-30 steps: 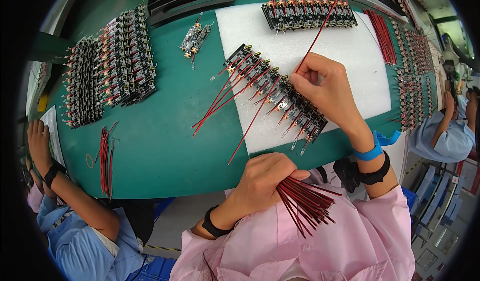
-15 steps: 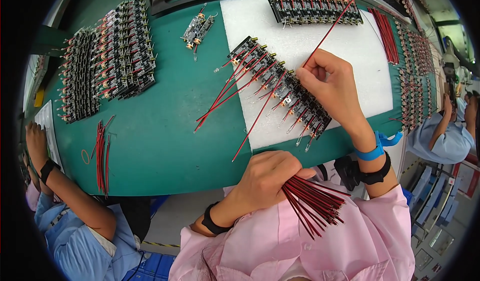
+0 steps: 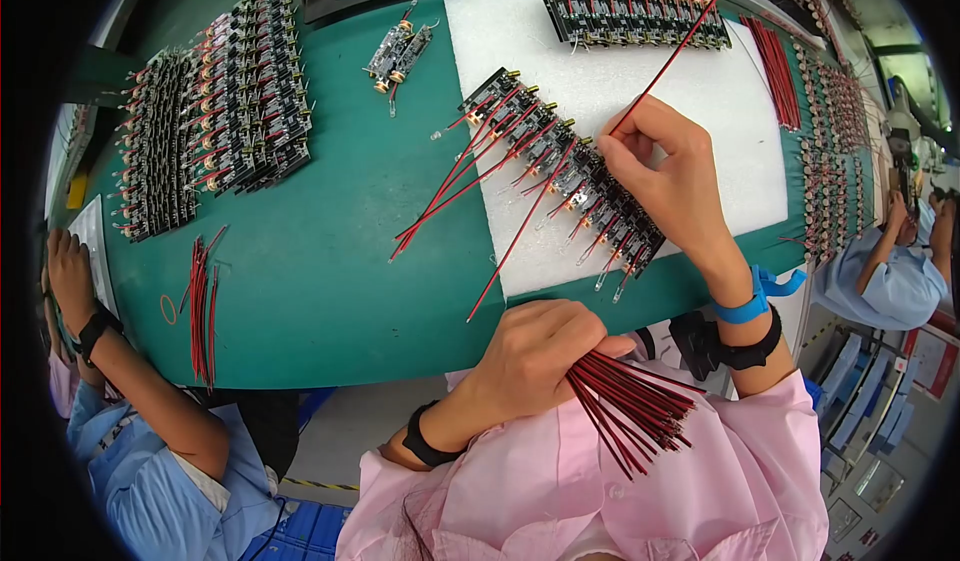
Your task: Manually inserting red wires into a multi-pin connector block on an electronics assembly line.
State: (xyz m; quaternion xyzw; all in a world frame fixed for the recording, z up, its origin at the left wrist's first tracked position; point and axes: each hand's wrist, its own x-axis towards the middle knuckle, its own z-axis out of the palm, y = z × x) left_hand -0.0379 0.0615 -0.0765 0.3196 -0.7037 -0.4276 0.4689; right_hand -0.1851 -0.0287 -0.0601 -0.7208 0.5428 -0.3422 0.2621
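At a green table (image 3: 330, 291), a worker in a pink smock feeds a single red wire (image 3: 668, 61) into a row of small circuit boards (image 3: 565, 176) lying slantwise on a white foam sheet (image 3: 690, 111). The right hand (image 3: 670, 176) pinches the wire's lower end between thumb and fingertips, right at the boards, while its free length sticks up and away toward a second board row (image 3: 635, 9) at the far edge. The left hand (image 3: 535, 356) is closed around a bundle of red wires (image 3: 630, 406) held just off the table's near edge, above the lap.

The wires already fitted (image 3: 480, 186) trail loosely down-left across foam and table; a brush from the working wrist could likely tug one out of its board. The bundle is held only at one end, and its fanned tips suggest strands could slide free to the floor if the fist slackens. The raised end of the wire might also snag the far boards. Nearby, a co-worker's arm (image 3: 140, 391) rests beside another loose bunch of red wires (image 3: 200, 306).
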